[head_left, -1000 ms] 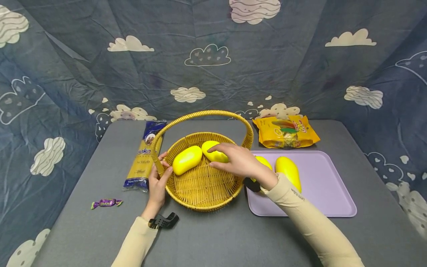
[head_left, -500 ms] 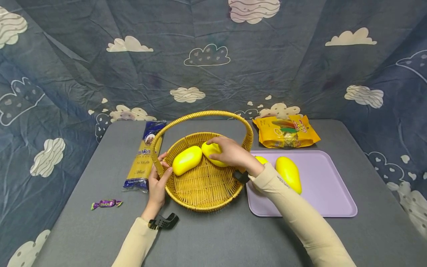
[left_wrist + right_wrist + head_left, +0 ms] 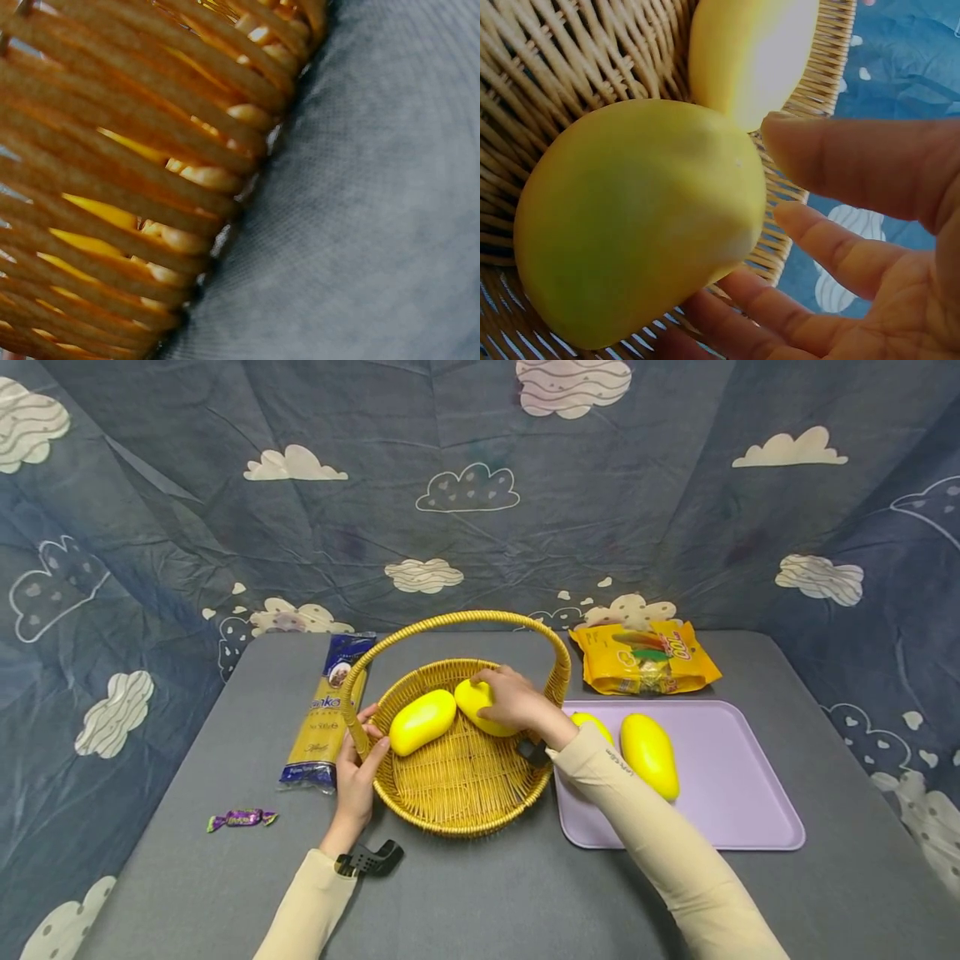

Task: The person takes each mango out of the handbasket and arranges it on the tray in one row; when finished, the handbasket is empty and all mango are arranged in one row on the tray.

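Observation:
A yellow wicker basket (image 3: 465, 785) with a tall arched handle stands mid-table. My left hand (image 3: 357, 777) holds its left side at the handle's base, thumb over the rim. Inside, a yellow mango (image 3: 422, 722) lies at the left, its end against a second mango (image 3: 637, 225) at the back right. My right hand (image 3: 513, 702) reaches in from the right, its fingers curled round the second mango. In the right wrist view, some fingers pass behind that mango and the thumb is by its end. The left wrist view shows only basket weave and tabletop.
Right of the basket, a lilac tray (image 3: 742, 777) bears a mango (image 3: 649, 756) and another mango (image 3: 592, 725) partly hidden by my sleeve. Behind it lies a yellow packet (image 3: 645, 658). Left are a pasta packet (image 3: 318, 718) and a purple wrapped candy (image 3: 242, 819).
My right hand has moved left and down from above the back-right mango, and its fingers have closed round it. The left hand keeps its hold on the basket.

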A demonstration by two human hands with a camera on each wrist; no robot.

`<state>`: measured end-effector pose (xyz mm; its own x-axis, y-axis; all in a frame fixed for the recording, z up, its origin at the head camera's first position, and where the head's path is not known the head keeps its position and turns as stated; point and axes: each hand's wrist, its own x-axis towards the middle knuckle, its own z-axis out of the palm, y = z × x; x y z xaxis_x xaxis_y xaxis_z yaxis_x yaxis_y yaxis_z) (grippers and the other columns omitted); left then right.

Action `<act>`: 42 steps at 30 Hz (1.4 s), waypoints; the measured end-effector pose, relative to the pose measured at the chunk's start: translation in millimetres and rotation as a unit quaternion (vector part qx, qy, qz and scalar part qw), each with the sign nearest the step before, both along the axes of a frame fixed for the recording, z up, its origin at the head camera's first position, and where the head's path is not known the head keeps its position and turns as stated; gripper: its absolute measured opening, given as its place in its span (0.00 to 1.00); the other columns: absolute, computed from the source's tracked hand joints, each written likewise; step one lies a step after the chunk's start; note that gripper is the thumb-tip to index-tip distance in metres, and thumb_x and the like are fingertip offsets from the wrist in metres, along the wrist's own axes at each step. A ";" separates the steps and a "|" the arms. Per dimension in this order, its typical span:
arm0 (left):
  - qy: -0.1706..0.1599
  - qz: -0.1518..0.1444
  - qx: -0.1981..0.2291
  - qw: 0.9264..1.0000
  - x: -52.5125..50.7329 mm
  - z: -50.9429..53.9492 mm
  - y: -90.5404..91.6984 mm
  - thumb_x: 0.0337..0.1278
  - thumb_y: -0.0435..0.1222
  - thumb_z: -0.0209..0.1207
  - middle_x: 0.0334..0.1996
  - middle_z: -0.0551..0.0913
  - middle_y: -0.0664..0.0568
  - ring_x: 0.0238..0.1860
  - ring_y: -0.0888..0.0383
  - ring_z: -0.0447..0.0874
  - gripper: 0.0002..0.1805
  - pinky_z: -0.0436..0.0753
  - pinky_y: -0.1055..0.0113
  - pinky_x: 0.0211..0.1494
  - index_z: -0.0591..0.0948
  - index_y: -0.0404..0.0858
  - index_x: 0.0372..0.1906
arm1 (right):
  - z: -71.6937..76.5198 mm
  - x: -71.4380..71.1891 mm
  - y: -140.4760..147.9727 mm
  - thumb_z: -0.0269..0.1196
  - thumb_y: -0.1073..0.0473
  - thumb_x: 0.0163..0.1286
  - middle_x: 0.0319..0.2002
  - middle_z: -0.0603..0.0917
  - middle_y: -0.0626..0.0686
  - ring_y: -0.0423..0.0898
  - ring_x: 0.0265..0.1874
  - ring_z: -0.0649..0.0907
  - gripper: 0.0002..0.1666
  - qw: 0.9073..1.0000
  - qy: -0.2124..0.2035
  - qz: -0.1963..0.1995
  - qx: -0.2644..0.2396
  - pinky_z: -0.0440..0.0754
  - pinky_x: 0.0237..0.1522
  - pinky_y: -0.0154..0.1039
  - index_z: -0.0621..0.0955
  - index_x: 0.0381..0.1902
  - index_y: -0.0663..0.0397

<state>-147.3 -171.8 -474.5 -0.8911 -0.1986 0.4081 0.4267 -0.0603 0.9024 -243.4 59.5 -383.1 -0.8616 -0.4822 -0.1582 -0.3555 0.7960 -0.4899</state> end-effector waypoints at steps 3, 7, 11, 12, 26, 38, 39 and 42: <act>-0.001 0.000 -0.003 1.000 3.6 7.5 3.2 0.60 0.19 0.50 0.62 0.62 0.27 0.63 0.40 0.59 0.12 0.58 0.67 0.64 0.66 0.13 0.45 | -3.1 0.0 -0.4 0.66 0.61 0.61 0.54 0.71 0.63 0.56 0.50 0.72 0.30 1.000 -0.004 -0.013 0.003 0.70 0.51 0.49 0.72 0.61 0.55; 0.000 0.001 0.000 1.000 5.1 12.8 5.1 0.60 0.19 0.50 0.59 0.63 0.24 0.58 0.39 0.59 0.16 0.59 0.68 0.63 0.66 0.13 0.51 | -6.6 0.4 -0.8 0.67 0.58 0.60 0.53 0.70 0.63 0.56 0.47 0.72 0.32 1.000 -0.006 -0.023 0.006 0.71 0.47 0.47 0.72 0.62 0.54; 0.005 0.000 0.002 1.000 4.6 13.3 5.3 0.60 0.19 0.50 0.57 0.64 0.24 0.56 0.40 0.60 0.16 0.60 0.68 0.62 0.66 0.13 0.51 | -8.1 0.5 -1.4 0.68 0.54 0.60 0.54 0.68 0.64 0.57 0.48 0.73 0.33 0.999 -0.010 -0.035 0.006 0.72 0.46 0.49 0.71 0.62 0.52; 0.006 0.000 0.003 1.000 4.5 13.0 5.3 0.60 0.19 0.50 0.58 0.64 0.24 0.57 0.41 0.60 0.15 0.60 0.68 0.62 0.66 0.13 0.50 | -8.5 0.4 -1.5 0.68 0.54 0.59 0.54 0.68 0.64 0.58 0.48 0.73 0.33 0.999 -0.011 -0.039 0.003 0.72 0.46 0.49 0.71 0.62 0.51; -0.001 0.003 0.001 1.000 -0.3 -1.1 0.2 0.59 0.19 0.50 0.63 0.64 0.30 0.64 0.42 0.59 0.10 0.56 0.65 0.66 0.66 0.14 0.43 | -15.2 0.8 0.4 0.69 0.52 0.57 0.54 0.73 0.61 0.55 0.49 0.74 0.38 0.999 -0.035 -0.021 -0.005 0.72 0.47 0.50 0.67 0.63 0.45; 0.008 0.004 0.003 1.000 -6.0 -13.1 -2.1 0.61 0.25 0.54 0.64 0.67 0.37 0.65 0.48 0.60 0.11 0.55 0.63 0.67 0.69 0.19 0.42 | -9.7 5.5 2.8 0.71 0.48 0.54 0.53 0.78 0.57 0.50 0.45 0.77 0.40 0.999 -0.036 0.014 0.036 0.72 0.45 0.46 0.66 0.62 0.44; 0.009 0.004 0.003 1.000 -5.8 -13.1 -2.1 0.61 0.25 0.54 0.64 0.67 0.37 0.65 0.48 0.60 0.10 0.55 0.63 0.67 0.69 0.19 0.42 | -9.3 6.3 2.8 0.71 0.48 0.54 0.52 0.78 0.57 0.49 0.44 0.77 0.40 0.998 -0.035 0.020 0.038 0.72 0.44 0.46 0.66 0.62 0.44; 0.005 0.005 0.003 1.000 -5.4 -13.0 -2.2 0.61 0.24 0.53 0.64 0.66 0.36 0.65 0.47 0.60 0.10 0.55 0.63 0.67 0.69 0.19 0.42 | -8.1 9.0 2.6 0.71 0.48 0.53 0.47 0.79 0.57 0.48 0.40 0.78 0.40 0.998 -0.039 0.033 0.044 0.72 0.41 0.44 0.67 0.61 0.44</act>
